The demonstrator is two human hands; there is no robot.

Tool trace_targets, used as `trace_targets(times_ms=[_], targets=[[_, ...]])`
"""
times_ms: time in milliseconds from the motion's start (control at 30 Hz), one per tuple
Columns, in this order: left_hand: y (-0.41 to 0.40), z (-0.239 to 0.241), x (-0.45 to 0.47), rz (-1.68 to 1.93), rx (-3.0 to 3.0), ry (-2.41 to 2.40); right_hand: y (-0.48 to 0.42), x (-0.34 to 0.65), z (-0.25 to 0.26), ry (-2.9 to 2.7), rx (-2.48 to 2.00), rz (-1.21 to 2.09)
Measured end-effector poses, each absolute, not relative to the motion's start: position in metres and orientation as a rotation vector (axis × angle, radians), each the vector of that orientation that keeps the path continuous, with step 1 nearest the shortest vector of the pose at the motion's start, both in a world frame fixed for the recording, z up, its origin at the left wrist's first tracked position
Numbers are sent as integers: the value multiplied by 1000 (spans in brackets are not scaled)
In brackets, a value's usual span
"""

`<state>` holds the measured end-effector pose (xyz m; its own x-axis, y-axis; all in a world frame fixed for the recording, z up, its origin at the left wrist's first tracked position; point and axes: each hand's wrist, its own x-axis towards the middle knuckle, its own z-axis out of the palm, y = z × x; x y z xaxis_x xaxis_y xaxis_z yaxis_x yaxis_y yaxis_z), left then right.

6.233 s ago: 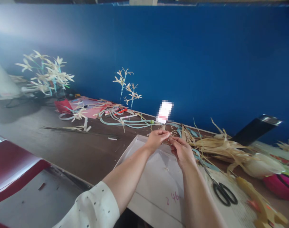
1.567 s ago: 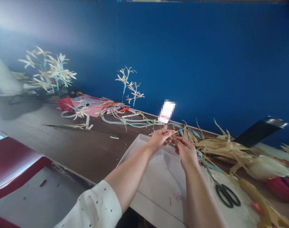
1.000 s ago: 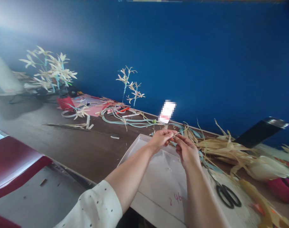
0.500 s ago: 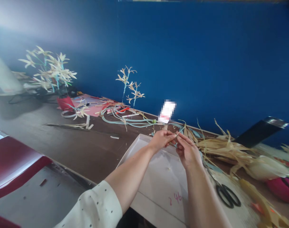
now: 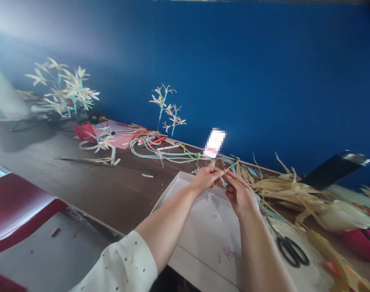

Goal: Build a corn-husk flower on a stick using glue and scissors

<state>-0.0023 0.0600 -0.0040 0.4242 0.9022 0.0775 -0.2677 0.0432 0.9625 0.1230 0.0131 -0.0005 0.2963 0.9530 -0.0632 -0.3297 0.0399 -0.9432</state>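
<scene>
My left hand (image 5: 205,179) and my right hand (image 5: 239,194) meet fingertip to fingertip above the far edge of a shallow white box lid (image 5: 203,227). Both pinch a thin dry straw strip (image 5: 230,166) that sticks up and to the right from between the fingers. The fingers of each hand are closed on it. A pile of dry corn husks (image 5: 282,188) lies just right of my hands.
Black scissors (image 5: 290,251) lie right of the lid. Pale blue cords (image 5: 160,153) and paper scraps litter the brown table (image 5: 96,190). Husk flower sprigs (image 5: 168,111) and a larger bunch (image 5: 65,87) stand by the blue wall. A dark red sheet (image 5: 17,211) lies at left.
My hands have stayed over the lid's far edge, fingers working the strip. The right hand has drawn closer to the left, and the strip now points more upward.
</scene>
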Motion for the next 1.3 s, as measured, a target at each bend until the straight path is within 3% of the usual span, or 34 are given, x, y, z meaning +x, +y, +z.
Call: trace_targets(times_ms=[233,667,933,1300], targets=[[59,-2,-4,964,1115,650,13,122,-1,-697,-1110,1109],[66,3,-12,551,737,514,14,126,-2,-659,-922,1239],[59,0,-6,952,1107,842,15,127,-3,-658,-963,1187],[56,1,-5,954,1412,866,15,123,-2,-688,-1109,1040]])
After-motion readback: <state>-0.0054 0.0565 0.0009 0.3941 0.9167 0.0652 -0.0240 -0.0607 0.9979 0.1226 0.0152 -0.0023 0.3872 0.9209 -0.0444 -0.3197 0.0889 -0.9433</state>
